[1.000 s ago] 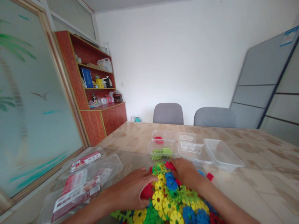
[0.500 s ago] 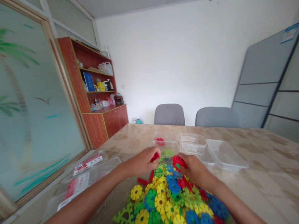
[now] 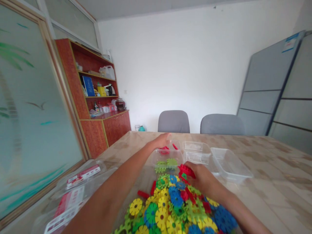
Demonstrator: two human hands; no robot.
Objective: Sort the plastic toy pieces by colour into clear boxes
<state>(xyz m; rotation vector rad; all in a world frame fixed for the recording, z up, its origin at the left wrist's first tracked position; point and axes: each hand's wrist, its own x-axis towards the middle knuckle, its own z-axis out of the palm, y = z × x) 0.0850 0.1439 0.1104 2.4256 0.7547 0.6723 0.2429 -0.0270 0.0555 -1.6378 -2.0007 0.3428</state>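
My left hand (image 3: 162, 141) reaches over the far clear plastic container (image 3: 179, 143), its fingers apart and holding nothing. Just below the fingertips a red plastic piece (image 3: 175, 146) appears in mid-air or against the container wall, and other red pieces (image 3: 164, 150) lie inside. Nearer stands a clear container with light green pieces (image 3: 168, 165) in it. My right hand (image 3: 198, 175) grips a bunch of red interlocking pieces (image 3: 186, 170) at the far edge of the pile. Yellow, blue, green and red snowflake-shaped pieces (image 3: 162, 217) make up this heap.
To the right stand several clear containers, one of them a larger tub (image 3: 230, 164). Clear lids with red-and-white labels (image 3: 83, 176) lie at the left. Two grey chairs (image 3: 173, 121) are behind the table (image 3: 273, 162); a red-brown cabinet (image 3: 92, 133) is at the back left.
My left hand has moved forward from above the pile to the far container and let go of a red piece. My right hand stays near the pile, still gripping red pieces.
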